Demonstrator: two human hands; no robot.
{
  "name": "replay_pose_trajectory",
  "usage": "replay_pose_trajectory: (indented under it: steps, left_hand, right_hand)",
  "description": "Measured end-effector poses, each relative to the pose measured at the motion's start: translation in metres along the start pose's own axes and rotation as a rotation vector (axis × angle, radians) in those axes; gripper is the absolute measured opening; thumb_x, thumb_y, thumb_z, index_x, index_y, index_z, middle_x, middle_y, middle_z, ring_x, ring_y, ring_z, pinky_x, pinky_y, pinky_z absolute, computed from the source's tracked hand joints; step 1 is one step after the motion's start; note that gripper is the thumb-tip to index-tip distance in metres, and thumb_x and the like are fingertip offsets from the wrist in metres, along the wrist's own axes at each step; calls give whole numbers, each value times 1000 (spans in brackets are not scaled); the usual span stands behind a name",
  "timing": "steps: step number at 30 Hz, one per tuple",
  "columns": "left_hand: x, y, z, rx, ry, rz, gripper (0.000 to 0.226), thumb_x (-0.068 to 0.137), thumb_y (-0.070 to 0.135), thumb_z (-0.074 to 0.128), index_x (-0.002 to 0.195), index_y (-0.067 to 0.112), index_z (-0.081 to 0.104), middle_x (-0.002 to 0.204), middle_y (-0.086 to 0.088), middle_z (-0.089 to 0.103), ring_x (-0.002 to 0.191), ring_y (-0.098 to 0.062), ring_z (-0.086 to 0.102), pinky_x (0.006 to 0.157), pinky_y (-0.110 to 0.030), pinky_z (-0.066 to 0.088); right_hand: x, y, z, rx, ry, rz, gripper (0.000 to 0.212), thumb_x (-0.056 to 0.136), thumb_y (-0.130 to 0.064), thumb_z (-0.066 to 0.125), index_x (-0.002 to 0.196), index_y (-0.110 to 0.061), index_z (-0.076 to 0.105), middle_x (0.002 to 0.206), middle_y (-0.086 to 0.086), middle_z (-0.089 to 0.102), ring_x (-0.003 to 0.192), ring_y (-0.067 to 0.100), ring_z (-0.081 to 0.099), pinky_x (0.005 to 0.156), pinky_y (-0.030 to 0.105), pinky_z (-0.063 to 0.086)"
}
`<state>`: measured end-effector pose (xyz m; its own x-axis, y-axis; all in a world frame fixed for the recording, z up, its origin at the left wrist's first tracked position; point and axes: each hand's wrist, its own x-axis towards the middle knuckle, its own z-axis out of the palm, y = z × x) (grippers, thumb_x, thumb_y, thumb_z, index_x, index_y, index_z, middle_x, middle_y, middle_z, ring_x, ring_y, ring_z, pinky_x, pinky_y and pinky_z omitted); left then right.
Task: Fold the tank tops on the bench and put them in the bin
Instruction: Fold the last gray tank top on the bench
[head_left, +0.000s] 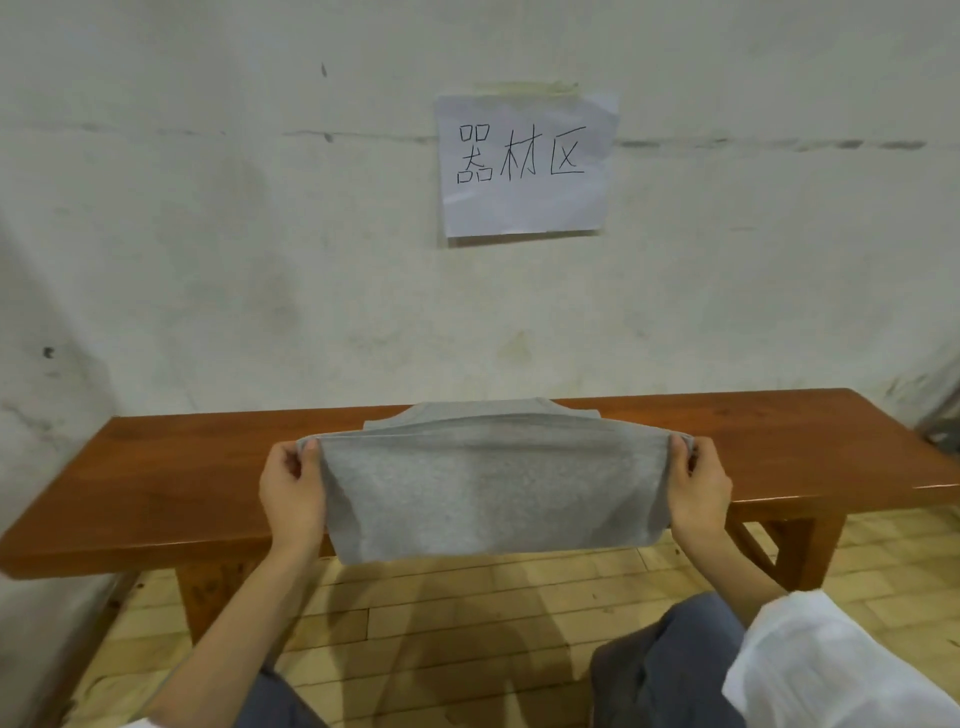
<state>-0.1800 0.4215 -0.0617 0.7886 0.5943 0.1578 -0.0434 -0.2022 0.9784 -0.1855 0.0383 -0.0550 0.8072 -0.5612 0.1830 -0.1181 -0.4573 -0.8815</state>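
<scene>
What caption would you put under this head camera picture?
Left hand and right hand hold a grey tank top at the bench.

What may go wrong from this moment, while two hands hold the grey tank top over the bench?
The left hand and the right hand pinch only the side edges of the grey fabric tank top; one edge may slip, and the fold would become crooked.
The cloth hangs past the front edge of the brown wooden bench, so if released it may slide down to the yellowish floor.
</scene>
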Motion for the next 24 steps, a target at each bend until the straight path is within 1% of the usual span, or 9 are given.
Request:
replay_pose_trajectory:
  steps: [2,5,10,12,14,15,18,21,24]
  left_hand:
    - [5,-4,4,35,13,18,19,97,30,51,96,11,55,91,2,58,84,-15,54,72,-28,43]
    - [13,-12,15,59,26,70,16,96,28,52,97,14,57,91,2,60,84,-15,56,67,-23,44]
    - [31,-19,31,147,22,266,14,98,26,51,95,14,57,80,3,57,69,-8,50,60,-14,38]
    - [46,-22,41,194,27,323,14,98,26,50,95,15,57,77,1,57,66,-9,48,60,-20,38]
    - [66,-26,56,214,58,329,15,98,27,51,94,15,57,76,-2,57,66,-14,49,63,-30,40]
    - [75,-27,63,226,72,325,16,98,28,51,94,14,57,76,-3,58,66,-15,50,63,-34,40]
    - [99,-42,88,307,73,311,19,98,29,50,93,11,57,75,-3,59,66,-19,51,60,-34,38]
    - [112,-67,103,452,33,283,22,98,29,49,92,10,58,75,-4,60,68,-24,54,59,-34,39]
    - [119,-88,111,550,-10,240,21,96,28,52,95,9,61,73,-2,58,69,-26,54,60,-32,35]
  right_hand:
    - [5,1,6,-7,-5,10,27,100,-37,41,100,-12,52,80,-3,54,76,16,54,69,30,41]
    - [15,8,20,7,4,0,25,99,-36,43,96,-14,54,77,-5,56,72,13,54,64,27,40]
    - [35,13,33,34,25,-44,26,98,-34,48,89,-11,56,75,1,58,69,12,53,61,27,42]
    - [50,13,41,12,20,-72,25,98,-32,48,88,-11,55,73,-2,56,65,9,50,59,24,40]
    - [69,12,52,-28,25,-117,24,99,-31,48,85,-12,53,69,-5,52,61,6,47,54,17,36]
    - [78,11,59,-50,34,-141,25,99,-31,47,83,-12,52,66,-6,50,59,5,45,52,17,33]
    - [111,19,90,-124,44,-174,32,99,-33,47,80,-9,51,61,-3,49,56,13,45,52,32,30]
    - [133,37,118,-257,-33,-205,32,99,-36,46,85,-8,55,70,7,59,64,27,52,57,33,32]
    - [143,59,132,-496,-112,-263,30,98,-36,47,82,-11,54,74,7,56,65,29,51,54,32,28]
